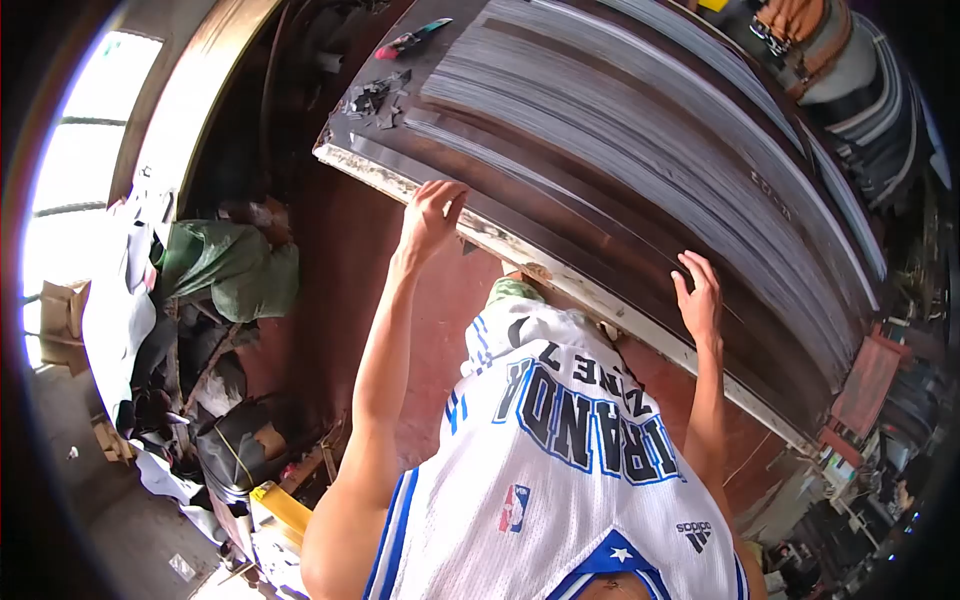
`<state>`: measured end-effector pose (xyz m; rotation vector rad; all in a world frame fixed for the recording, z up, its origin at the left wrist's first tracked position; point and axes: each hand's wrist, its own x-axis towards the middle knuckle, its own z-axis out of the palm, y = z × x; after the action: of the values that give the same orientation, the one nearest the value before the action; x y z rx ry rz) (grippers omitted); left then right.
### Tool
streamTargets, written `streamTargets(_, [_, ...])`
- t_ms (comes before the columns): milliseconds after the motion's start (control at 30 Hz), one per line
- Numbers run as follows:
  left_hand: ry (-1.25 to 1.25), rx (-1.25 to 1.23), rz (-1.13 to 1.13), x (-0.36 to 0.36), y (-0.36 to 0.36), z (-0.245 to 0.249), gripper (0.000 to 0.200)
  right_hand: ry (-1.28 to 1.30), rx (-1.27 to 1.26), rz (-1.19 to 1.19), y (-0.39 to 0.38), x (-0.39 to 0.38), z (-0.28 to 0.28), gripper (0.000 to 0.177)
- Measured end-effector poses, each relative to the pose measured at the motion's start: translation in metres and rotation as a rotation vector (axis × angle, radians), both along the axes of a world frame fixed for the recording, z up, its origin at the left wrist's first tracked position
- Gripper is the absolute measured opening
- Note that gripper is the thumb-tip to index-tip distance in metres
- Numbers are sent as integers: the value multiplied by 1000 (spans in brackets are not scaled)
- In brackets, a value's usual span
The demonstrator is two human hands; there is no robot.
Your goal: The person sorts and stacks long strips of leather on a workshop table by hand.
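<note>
My left hand (436,215) is at the near edge of the table (350,163), its fingers bent together over a dark strip (385,168) along that edge. What it grips, if anything, is too small to tell. Farther right, my right hand (699,290) is over the dark strips near the front edge, fingers apart and curved, holding nothing that I can see. Beyond both hands lie many long grey strips (600,120) side by side. Toward the table's far left corner are a cutter (412,40) with a red end and a heap of black scraps (372,98).
Brown straps (800,30) and dark rolled material (875,120) are at the upper right. A reddish box (868,385) stands by the table's right end. At the left are a green cloth (232,268), piled scraps and a yellow object (283,512).
</note>
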<state>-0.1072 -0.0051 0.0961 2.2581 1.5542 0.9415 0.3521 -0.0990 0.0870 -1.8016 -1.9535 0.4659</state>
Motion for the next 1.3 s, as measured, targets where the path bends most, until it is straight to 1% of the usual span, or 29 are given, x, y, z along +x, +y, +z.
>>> streamTargets(33, [-23, -23, 62, -2, 2, 0, 12, -52, -19, 2, 4, 0, -2, 38])
streamTargets(133, [-101, -42, 121, -9, 13, 3, 10, -96, -21, -16, 16, -2, -3, 43])
streamTargets(267, [-107, -20, 53, 6, 32, 0, 12, -118, -38, -16, 18, 1, -1, 45])
streamTargets(300, [-81, -52, 14, 12, 36, 0, 14, -109, -61, -12, 19, 2, 1, 45])
streamTargets(333, [-50, -76, -24, 20, 41, -1, 16, -122, -16, -8, 19, 4, 0, 45])
streamTargets(367, [-12, -95, -33, 26, 45, -3, 19, -125, -12, -14, 19, 6, 1, 45])
streamTargets(467, [61, -59, -40, 43, 58, -6, 19, -80, -36, -39, 18, 6, -1, 42])
streamTargets(533, [122, -85, -42, 53, 67, -7, 24, -68, -24, -47, 17, 3, 0, 39])
streamTargets(567, [155, -157, -65, 56, 72, -7, 27, -68, -21, -50, 16, 2, 1, 39])
streamTargets(633, [242, -85, -89, 63, 78, -12, 26, -61, -9, -43, 15, -1, 2, 38])
streamTargets(667, [245, -87, -83, 65, 81, -18, 26, -57, 4, -37, 13, -1, 0, 38])
streamTargets(733, [453, -126, -68, 63, 91, -22, 39, -42, 5, -47, 12, -4, 4, 38])
streamTargets(767, [454, -131, -56, 60, 94, -22, 39, -28, 10, -65, 12, -6, 7, 38])
streamTargets(833, [502, -54, -144, 54, 98, -21, 41, -35, 2, -55, 11, -6, 7, 37])
streamTargets(967, [445, -25, -167, 52, 94, -19, 33, -74, -33, -85, 15, -18, 19, 40])
streamTargets(1000, [387, 25, -162, 50, 93, -18, 30, -116, -39, -92, 17, -23, 26, 41])
streamTargets(1033, [388, 29, -159, 58, 87, -17, 30, -150, -31, -105, 14, -23, 32, 43])
streamTargets(1067, [373, 55, -159, 61, 84, -17, 25, -153, -33, -102, 16, -29, 36, 43])
streamTargets(1167, [327, 80, -170, 63, 79, -4, 19, 10, -2, -23, 38, -59, 45, 42])
streamTargets(1233, [235, 37, -275, 58, 82, 11, 16, 145, 43, 86, 66, -97, 54, 45])
streamTargets(1267, [214, -60, -298, 57, 82, 27, 15, 159, 69, 149, 82, -120, 66, 45])
streamTargets(1300, [209, -65, -304, 53, 85, 43, 15, 173, 92, 214, 99, -142, 78, 45])
